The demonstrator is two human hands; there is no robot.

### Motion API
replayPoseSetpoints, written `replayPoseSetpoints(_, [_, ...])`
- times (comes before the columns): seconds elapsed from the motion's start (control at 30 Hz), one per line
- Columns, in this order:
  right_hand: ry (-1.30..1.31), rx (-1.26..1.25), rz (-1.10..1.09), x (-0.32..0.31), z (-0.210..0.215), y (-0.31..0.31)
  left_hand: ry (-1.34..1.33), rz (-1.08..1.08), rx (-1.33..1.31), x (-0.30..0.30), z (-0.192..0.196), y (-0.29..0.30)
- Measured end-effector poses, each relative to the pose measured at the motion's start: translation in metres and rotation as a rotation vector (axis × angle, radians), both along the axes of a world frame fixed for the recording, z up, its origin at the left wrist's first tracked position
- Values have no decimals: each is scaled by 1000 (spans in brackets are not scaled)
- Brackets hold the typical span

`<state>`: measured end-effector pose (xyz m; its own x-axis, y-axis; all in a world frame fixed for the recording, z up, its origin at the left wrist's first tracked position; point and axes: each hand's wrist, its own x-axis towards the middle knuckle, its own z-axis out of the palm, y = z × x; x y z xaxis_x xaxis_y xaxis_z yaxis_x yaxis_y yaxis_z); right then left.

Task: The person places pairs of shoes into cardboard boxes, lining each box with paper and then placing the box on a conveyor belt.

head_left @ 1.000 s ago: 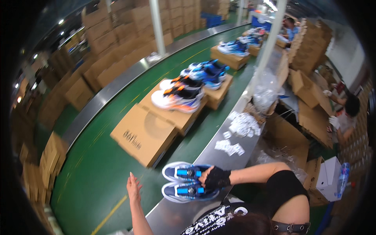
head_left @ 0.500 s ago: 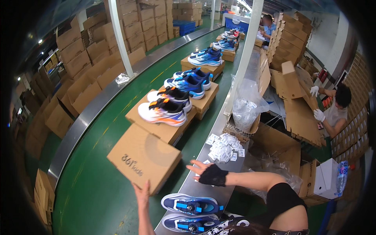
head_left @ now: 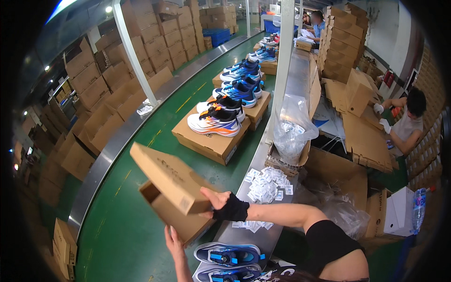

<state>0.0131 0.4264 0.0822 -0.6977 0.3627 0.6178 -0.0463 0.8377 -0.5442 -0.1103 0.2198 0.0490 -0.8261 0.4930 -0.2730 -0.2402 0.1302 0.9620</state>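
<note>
Green conveyor (head_left: 141, 225), hands gripping shoebox (head_left: 174, 197)

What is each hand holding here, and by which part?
The right hand grips the cardboard shoebox lid at its near corner, raised and tilted. The left hand supports the open box base from its underside.

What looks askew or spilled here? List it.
Small white packets lie scattered loose over the metal ledge, some by the right hand. The lid of the cardboard box is tilted, lifted by that hand; the left hand supports the box.
</note>
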Motion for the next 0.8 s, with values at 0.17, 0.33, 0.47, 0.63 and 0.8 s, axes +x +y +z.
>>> replayPoseSetpoints(0.17, [104,-1290,-75,22,-7,-14,310,-55,-381,-24,-64,-148])
replayPoseSetpoints(0.33, [118,-706,-335,37,-60,-37,515,58,-351,-32,-116,-237])
replayPoseSetpoints(0.47, [-104,-439,-85,-6,4,-104,337,73,-250,-9,-86,-242])
replayPoseSetpoints(0.63, [-915,76,410,-69,2,-204,566,263,-530,-25,-132,-387])
replayPoseSetpoints(0.8, [-1144,163,623,-63,-56,-246,555,667,-581,37,-31,-432])
